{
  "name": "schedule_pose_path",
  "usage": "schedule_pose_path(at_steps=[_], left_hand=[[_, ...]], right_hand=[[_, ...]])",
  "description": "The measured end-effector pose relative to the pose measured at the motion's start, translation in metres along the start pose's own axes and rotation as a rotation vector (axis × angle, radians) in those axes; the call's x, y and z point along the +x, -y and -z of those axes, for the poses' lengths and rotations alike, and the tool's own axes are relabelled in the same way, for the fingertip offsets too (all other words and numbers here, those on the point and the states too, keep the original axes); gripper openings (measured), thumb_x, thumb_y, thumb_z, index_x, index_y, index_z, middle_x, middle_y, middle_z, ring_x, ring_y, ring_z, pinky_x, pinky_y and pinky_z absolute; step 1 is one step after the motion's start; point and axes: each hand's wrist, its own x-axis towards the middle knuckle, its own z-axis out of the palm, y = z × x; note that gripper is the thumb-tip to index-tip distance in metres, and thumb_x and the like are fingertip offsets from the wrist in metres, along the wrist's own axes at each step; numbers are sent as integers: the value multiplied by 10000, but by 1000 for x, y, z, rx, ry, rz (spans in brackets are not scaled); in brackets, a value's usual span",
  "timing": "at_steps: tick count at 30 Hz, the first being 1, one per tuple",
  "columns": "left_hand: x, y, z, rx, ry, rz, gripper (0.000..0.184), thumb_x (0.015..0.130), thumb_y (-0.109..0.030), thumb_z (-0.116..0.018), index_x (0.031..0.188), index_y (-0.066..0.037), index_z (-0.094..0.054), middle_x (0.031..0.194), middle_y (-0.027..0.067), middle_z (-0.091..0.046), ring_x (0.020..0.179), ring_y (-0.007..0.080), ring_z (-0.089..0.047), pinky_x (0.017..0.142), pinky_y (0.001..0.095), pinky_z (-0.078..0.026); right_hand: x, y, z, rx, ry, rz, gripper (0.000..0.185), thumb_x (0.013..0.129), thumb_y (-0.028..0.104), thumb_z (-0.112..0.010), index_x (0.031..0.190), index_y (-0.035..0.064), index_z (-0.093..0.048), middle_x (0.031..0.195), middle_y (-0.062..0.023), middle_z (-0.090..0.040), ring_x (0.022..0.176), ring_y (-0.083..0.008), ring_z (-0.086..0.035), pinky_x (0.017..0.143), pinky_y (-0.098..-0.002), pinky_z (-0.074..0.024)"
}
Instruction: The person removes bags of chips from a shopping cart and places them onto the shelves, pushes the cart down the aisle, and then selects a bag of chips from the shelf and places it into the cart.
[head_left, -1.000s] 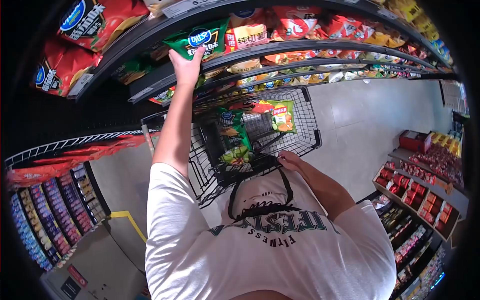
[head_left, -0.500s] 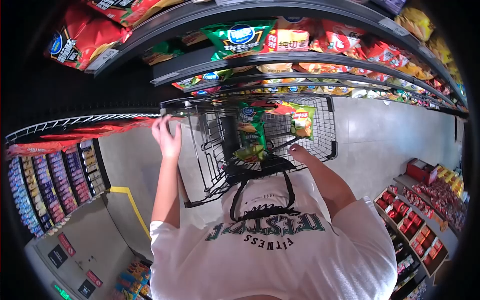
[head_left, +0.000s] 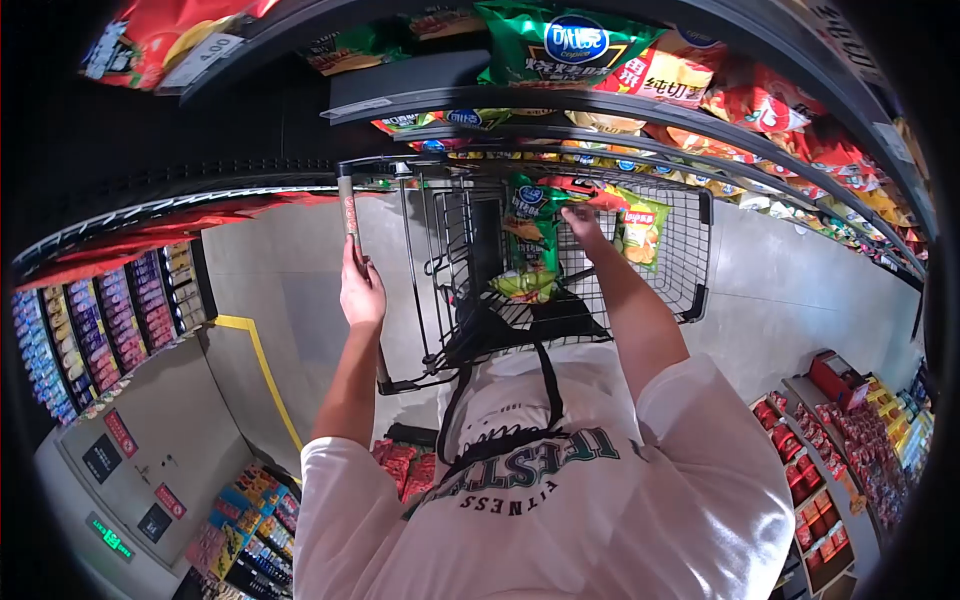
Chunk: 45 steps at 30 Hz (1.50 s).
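A black wire shopping cart [head_left: 690,250] stands in front of me. My left hand [head_left: 362,290] is closed around its handle [head_left: 349,205], on the left side. Inside the cart lie green chip bags [head_left: 532,205], a red bag [head_left: 590,192] and a light green chip bag [head_left: 641,235]. Another green snack bag [head_left: 525,286] lies nearer to me. Over the cart, my right hand [head_left: 582,228] is at the green and red bags. Its fingers are small and partly hidden, so I cannot make out whether they grip a bag.
Shelves [head_left: 430,105] of chip bags run across the far side, close beyond the cart. A rack [head_left: 100,330] of small packages stands left, near a door [head_left: 125,470]. Snack bins [head_left: 815,480] line the right. Grey floor [head_left: 780,260] shows right of the cart.
My left hand has come down onto the cart handle from a raised, spread pose. The right hand has moved forward from the cart's near side to the bags inside. The view has shifted.
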Motion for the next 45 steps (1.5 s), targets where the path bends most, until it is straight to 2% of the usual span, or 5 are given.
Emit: schedule_pose_path(at_steps=[9, 18, 21, 31, 45], left_hand=[[7, 0, -4, -134, 43, 56, 624, 936, -108, -562, 1507, -144, -314, 1054, 94, -640, 853, 210, -649, 803, 341, -529], [8, 4, -2, -106, 69, 61, 687, 922, -103, -612, 1523, -161, -286, 991, 60, -619, 795, 152, -607, 760, 307, -522], [8, 11, 0, -43, 32, -18, 712, 891, -142, -645, 1517, -206, -313, 1056, 67, -624, 701, 188, -619, 756, 352, -538], [13, 18, 12, -22, 82, -36, 703, 893, -203, -624, 1506, -291, -291, 1052, 69, -617, 809, 271, -662, 789, 439, -539], [7, 22, 21, -59, 85, -37, 752, 847, -222, -681, 1495, -317, -312, 1067, 61, -645, 956, 273, -667, 822, 434, -538]], right_hand=[[89, -70, -37, 28, -185, 3, 559, 771, 212, -836, 1246, 46, -593, 1281, -113, -608, 1179, -245, -555, 1048, -380, -408], [101, -152, -50, -539, -266, -165, 434, 861, 362, -739, 1142, 36, -677, 1052, -129, -718, 1003, -250, -676, 906, -383, -496], [31, -63, -56, -516, -270, -120, 596, 819, 515, -720, 1212, 72, -650, 1081, -242, -687, 1054, -410, -646, 912, -456, -505], [-132, 161, -69, -257, -53, 251, 255, 934, 147, -674, 1110, -32, -628, 921, -67, -703, 829, -88, -613, 776, -260, -494], [-153, 386, -168, -72, 22, 894, 389, 897, 62, -690, 1241, -47, -544, 1081, -77, -664, 1007, -122, -605, 918, -272, -472]])
